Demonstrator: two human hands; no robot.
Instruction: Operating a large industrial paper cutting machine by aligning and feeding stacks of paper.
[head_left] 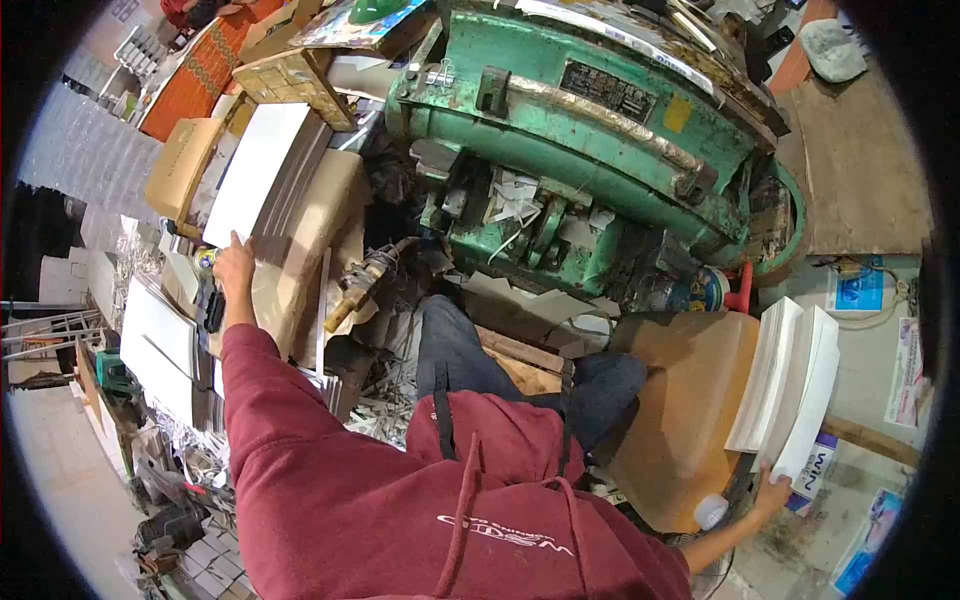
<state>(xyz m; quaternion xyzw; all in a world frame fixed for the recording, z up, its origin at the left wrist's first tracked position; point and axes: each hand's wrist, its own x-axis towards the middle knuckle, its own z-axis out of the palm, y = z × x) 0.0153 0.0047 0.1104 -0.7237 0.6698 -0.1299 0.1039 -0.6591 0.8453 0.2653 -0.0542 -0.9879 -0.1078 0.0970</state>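
Observation:
On the left, my left hand (235,270) reaches to the near corner of a tall stack of white sheets (262,165). Its fingertips touch that corner, and the fingers look spread rather than wrapped round anything. Far over to the right, my right hand (771,494) holds the lower end of a bowed batch of white paper (808,385), the thumb on its face and the other fingers partly hidden. This batch leans beside another white paper stack (768,375), next to a brown board (670,410).
A large worn green machine (590,130) stands ahead of my knees, with paper scraps in its lower part. More white sheets (160,350) lie at the left beside brown wrapping (310,255). Offcuts (385,430) litter the floor. A red handle (740,290) stands near the brown board.

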